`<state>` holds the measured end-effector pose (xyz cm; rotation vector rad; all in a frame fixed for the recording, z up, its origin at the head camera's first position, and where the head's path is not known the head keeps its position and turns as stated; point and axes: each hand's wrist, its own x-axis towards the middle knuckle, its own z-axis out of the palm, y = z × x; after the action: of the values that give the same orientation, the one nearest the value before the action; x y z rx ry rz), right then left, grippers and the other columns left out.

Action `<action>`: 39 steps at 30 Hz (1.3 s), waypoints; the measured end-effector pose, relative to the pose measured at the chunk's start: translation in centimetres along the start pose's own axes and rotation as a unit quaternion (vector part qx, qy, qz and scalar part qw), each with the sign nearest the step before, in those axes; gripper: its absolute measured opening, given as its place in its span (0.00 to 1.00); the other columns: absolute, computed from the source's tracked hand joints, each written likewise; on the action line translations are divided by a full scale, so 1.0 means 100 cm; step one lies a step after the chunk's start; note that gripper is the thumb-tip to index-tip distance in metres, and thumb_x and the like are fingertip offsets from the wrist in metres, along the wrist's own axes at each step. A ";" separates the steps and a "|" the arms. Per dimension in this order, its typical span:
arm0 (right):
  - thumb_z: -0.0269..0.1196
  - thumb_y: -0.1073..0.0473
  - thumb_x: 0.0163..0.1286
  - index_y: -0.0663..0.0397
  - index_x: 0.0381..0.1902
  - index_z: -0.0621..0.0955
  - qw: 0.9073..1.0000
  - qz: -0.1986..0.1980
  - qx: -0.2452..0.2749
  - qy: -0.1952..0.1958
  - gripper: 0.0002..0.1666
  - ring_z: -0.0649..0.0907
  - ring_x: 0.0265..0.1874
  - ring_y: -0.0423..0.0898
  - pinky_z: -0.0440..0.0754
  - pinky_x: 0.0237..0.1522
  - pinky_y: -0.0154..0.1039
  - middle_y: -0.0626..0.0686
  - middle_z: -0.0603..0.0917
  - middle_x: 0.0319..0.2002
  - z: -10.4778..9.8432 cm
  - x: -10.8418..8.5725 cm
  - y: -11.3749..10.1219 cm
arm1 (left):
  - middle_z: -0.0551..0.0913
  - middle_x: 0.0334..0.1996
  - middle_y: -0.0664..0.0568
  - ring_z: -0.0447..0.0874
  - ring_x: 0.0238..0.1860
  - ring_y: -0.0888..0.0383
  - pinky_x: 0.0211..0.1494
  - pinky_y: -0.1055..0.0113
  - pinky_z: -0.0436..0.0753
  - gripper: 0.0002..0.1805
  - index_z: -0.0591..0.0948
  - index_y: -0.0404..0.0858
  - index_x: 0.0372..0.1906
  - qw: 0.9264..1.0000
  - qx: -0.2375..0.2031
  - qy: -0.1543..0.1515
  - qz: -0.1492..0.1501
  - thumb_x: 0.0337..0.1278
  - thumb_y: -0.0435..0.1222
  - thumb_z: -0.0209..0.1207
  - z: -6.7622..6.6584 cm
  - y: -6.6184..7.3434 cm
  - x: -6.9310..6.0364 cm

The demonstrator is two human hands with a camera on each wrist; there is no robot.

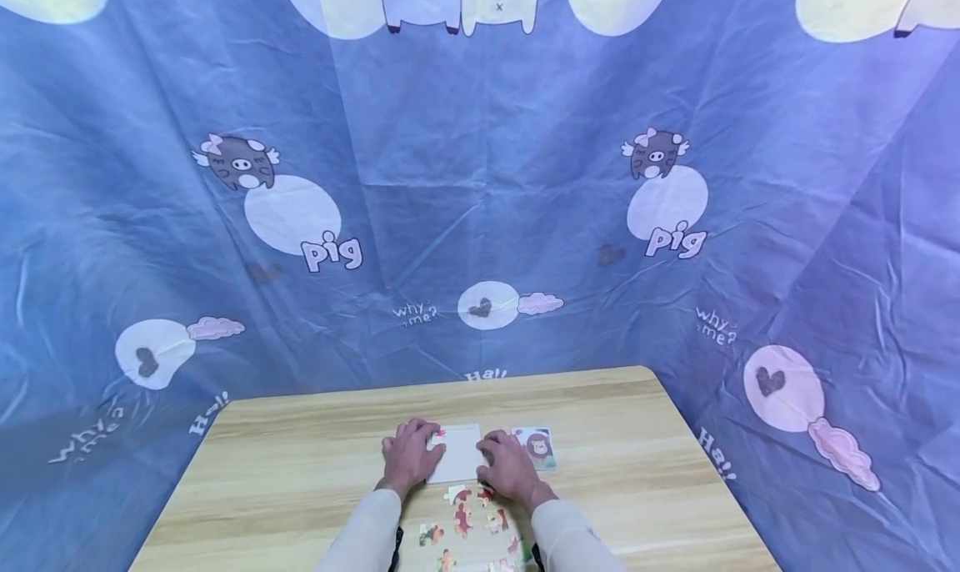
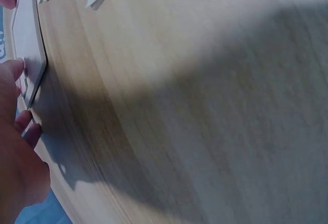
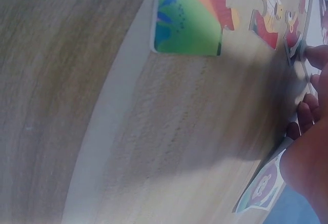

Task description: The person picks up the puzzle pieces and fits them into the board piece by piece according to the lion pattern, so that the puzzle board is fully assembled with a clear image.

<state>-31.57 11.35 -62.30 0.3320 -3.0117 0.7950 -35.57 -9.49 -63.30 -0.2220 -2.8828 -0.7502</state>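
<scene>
A white puzzle board (image 1: 459, 457) lies flat on the table between the two hands. At its left edge the left hand (image 1: 408, 457) holds the board, thumb over the top surface and other fingers along the outer side. A small piece with a pink-red print (image 1: 440, 433) shows at the board's upper left corner, partly covered by that hand. Gripping the opposite edge is the right hand (image 1: 512, 465), its fingers bent; its exact contact is partly hidden. Loose jigsaw pieces (image 1: 462, 519), red, orange and green, lie just in front of the board.
A picture card with a lion (image 1: 540, 449) lies right of the board, beside the right hand. A green corner piece (image 3: 187, 29) sits nearer the table's front. The wooden table (image 1: 300, 464) meets a blue printed cloth (image 1: 480, 222) at the back and sides.
</scene>
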 end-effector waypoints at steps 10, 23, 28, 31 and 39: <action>0.67 0.50 0.57 0.46 0.56 0.80 1.000 0.005 -0.007 0.004 0.27 0.76 0.58 0.55 0.72 0.60 0.56 0.52 0.76 0.59 0.004 0.001 0.002 | 0.80 0.50 0.52 0.73 0.52 0.49 0.49 0.45 0.63 0.15 0.83 0.50 0.46 1.000 0.024 0.011 0.006 0.54 0.49 0.65 0.003 0.000 -0.002; 0.66 0.50 0.57 0.48 0.57 0.80 1.000 0.005 0.004 0.001 0.28 0.75 0.59 0.56 0.71 0.61 0.58 0.53 0.76 0.60 0.003 0.001 0.001 | 0.81 0.50 0.49 0.75 0.52 0.47 0.53 0.44 0.62 0.18 0.82 0.46 0.49 1.000 0.020 0.005 -0.002 0.58 0.50 0.61 -0.003 0.002 -0.005; 0.66 0.49 0.58 0.47 0.58 0.79 1.000 0.011 0.001 -0.002 0.29 0.75 0.60 0.57 0.70 0.62 0.58 0.53 0.75 0.61 0.004 0.002 0.003 | 0.82 0.50 0.50 0.76 0.52 0.48 0.53 0.44 0.63 0.18 0.82 0.47 0.49 1.000 0.011 0.005 0.005 0.57 0.50 0.61 -0.006 -0.001 -0.010; 0.66 0.49 0.57 0.46 0.58 0.79 1.000 0.014 0.003 -0.001 0.29 0.74 0.60 0.58 0.70 0.62 0.59 0.53 0.75 0.62 0.006 0.003 0.004 | 0.81 0.50 0.51 0.76 0.52 0.49 0.52 0.44 0.63 0.18 0.82 0.48 0.50 1.000 0.005 -0.001 0.006 0.58 0.50 0.60 -0.007 -0.002 -0.012; 0.66 0.49 0.58 0.46 0.59 0.79 1.000 0.020 0.003 -0.006 0.29 0.74 0.60 0.57 0.70 0.62 0.58 0.53 0.75 0.62 0.003 0.003 0.001 | 0.80 0.46 0.51 0.74 0.49 0.50 0.49 0.46 0.67 0.15 0.83 0.47 0.47 1.000 -0.026 -0.003 0.017 0.58 0.48 0.60 -0.007 -0.002 -0.024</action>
<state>-31.90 11.22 -62.61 0.2780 -3.0368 0.8085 -33.17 -10.23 -63.21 -0.2794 -2.8597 -0.8217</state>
